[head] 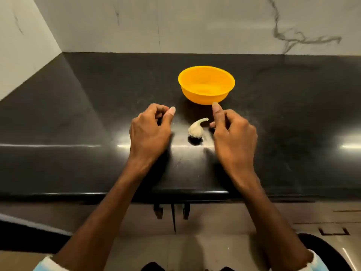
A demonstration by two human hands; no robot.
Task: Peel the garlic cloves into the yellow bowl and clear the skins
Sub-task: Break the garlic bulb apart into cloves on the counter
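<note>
**Nothing peeled yet: garlic whole, bowl empty**

From where I sit, this job looks barely begun. The garlic bulb [196, 129] lies whole and in its skin on the black worktop [78, 114], nearer the front edge than the back wall, its stem pointing toward the yellow bowl [205, 97]. The bowl stands just behind the bulb, and I see nothing in it. I can make out no loose skins anywhere.

My left hand [150, 132] sits just left of the bulb, fingers loosely curled, thumb out, gripping nothing. My right hand [234, 133] is just right of it, forefinger straight and the rest slack. Its thumb tip is close to the stem, but I cannot tell if they touch.

As I judge it, everything remains: splitting the bulb, peeling each clove into the bowl, clearing the skins.
</note>
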